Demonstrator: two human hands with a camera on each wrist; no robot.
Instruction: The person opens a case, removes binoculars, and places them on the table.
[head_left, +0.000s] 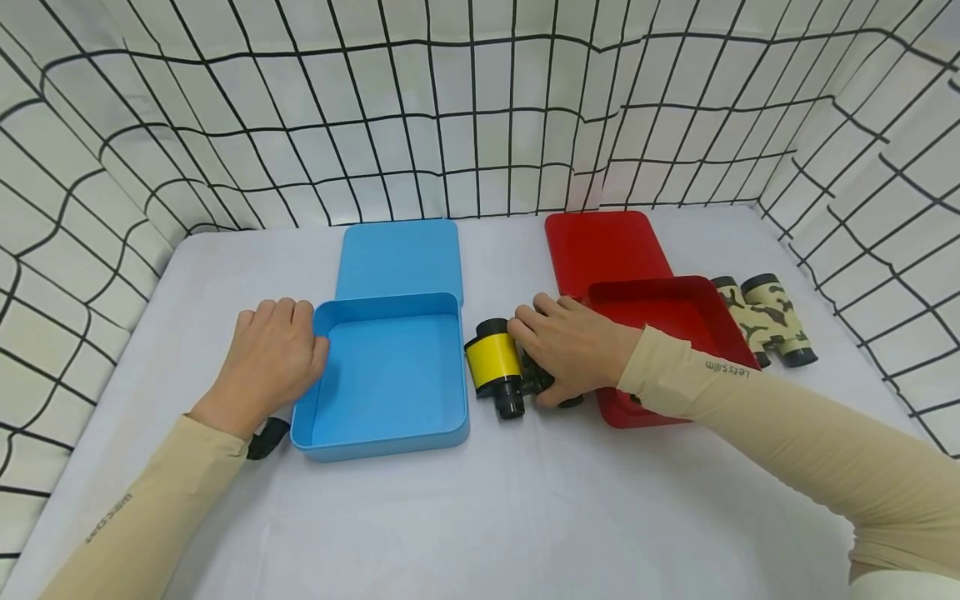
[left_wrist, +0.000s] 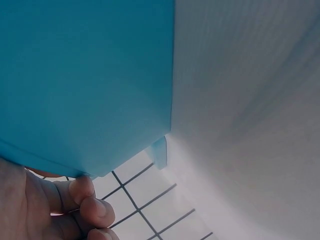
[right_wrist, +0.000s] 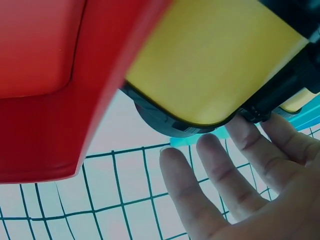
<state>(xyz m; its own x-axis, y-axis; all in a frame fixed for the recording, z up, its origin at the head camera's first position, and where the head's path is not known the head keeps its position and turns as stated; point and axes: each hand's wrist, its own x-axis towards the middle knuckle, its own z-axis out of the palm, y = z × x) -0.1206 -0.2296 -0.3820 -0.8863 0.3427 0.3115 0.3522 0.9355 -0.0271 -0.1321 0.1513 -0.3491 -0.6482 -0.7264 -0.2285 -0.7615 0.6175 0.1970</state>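
Observation:
My left hand is at the left wall of a blue box, fingers bent outside it and thumb at the rim. Seen from the left wrist, the fingertips meet the edge of the box, so the hand pinches its wall. My right hand lies over a pair of yellow-and-black binoculars between the blue box and a red box. Its fingers reach the far side and its thumb the near side. In the right wrist view two fingers touch the binoculars' black middle; the thumb is hidden.
A blue lid part lies flat behind the blue box, and a red one behind the red box. Camouflage binoculars lie right of the red box. Black wire grid encloses the white table at back and sides.

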